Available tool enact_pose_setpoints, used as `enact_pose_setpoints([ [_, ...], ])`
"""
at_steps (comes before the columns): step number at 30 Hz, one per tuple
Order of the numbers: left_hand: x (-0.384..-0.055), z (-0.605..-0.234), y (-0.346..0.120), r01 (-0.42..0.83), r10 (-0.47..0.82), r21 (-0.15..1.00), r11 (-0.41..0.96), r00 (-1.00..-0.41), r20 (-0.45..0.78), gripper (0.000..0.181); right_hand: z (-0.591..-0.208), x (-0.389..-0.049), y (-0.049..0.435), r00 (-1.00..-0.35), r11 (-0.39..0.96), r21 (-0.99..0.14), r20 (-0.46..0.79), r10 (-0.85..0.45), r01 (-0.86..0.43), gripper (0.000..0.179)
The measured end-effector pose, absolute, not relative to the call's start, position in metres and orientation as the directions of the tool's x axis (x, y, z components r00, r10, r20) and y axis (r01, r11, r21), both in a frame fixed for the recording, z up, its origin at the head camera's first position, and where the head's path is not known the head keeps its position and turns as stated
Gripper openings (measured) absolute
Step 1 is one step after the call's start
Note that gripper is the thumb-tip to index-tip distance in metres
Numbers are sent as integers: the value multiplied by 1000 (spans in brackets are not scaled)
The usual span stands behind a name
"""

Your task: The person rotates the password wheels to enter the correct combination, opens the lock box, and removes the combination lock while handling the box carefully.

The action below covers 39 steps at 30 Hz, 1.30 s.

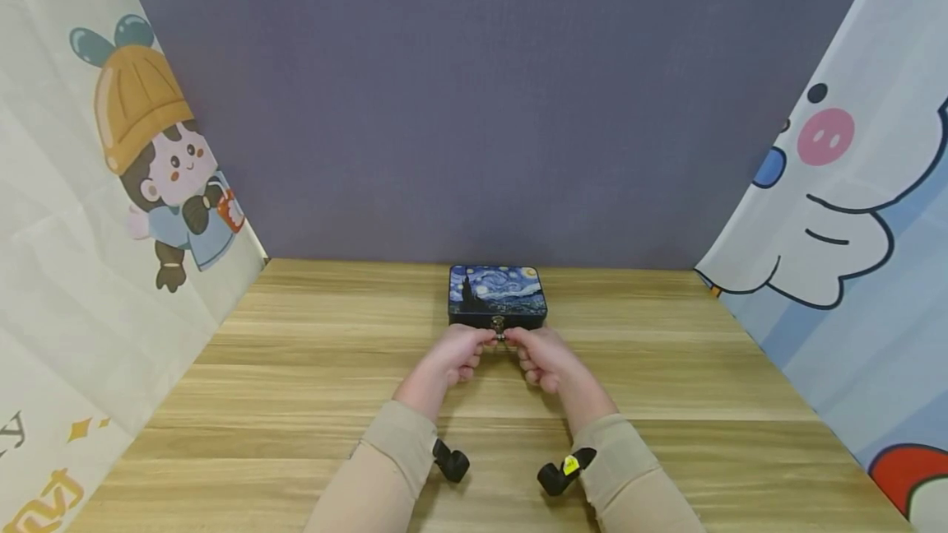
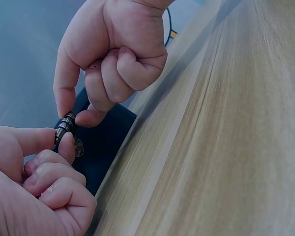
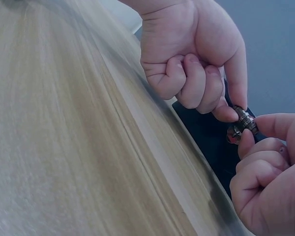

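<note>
A small dark tin box [image 1: 498, 290] with a starry night-sky painting on its lid stands at the back of the wooden table. At its front latch [image 1: 498, 322] is a small metal combination padlock [image 3: 245, 119] with ridged number dials. My left hand [image 1: 459, 349] pinches one end of the padlock between thumb and index finger. From the other side my right hand [image 1: 544, 356] pinches the opposite end the same way. On both hands the other fingers are curled into the palm. Fingertips cover parts of the padlock, and the digits are too small to read.
The wooden table [image 1: 333, 368] runs back to a grey-purple panel [image 1: 474, 105] just behind the box. Printed cloths with cartoon figures hang at the left [image 1: 59, 187] and right [image 1: 874, 270]. Black wrist cameras [image 1: 452, 461] sit on both cuffs.
</note>
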<state>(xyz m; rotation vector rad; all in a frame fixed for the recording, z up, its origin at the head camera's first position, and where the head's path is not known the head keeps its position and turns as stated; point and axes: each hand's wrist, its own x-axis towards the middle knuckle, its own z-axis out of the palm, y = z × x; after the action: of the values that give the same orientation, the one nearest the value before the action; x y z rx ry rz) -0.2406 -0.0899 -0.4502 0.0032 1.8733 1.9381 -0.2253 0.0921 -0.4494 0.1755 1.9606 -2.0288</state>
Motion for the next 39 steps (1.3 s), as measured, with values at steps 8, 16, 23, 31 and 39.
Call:
enact_pose_setpoints([
  [8,-239,-448,-91,-315,319,949,15,-898,-304,35,-450,-226,92,-946,-18,-955,-292,-140,298,29],
  [16,-240,-448,-92,-325,317,946,1,-897,-308,36,-447,-224,92,-941,-30,-948,-310,-138,317,34],
  [23,-240,-447,-92,-336,322,942,-3,-892,-317,37,-445,-224,92,-939,-44,-945,-315,-141,323,42],
  [31,-242,-450,-92,-352,329,935,-43,-889,-319,29,-443,-225,96,-935,-83,-937,-324,-143,338,40],
  [39,-243,-449,-93,-370,333,927,-55,-882,-332,28,-440,-224,101,-931,-93,-932,-337,-141,351,41],
])
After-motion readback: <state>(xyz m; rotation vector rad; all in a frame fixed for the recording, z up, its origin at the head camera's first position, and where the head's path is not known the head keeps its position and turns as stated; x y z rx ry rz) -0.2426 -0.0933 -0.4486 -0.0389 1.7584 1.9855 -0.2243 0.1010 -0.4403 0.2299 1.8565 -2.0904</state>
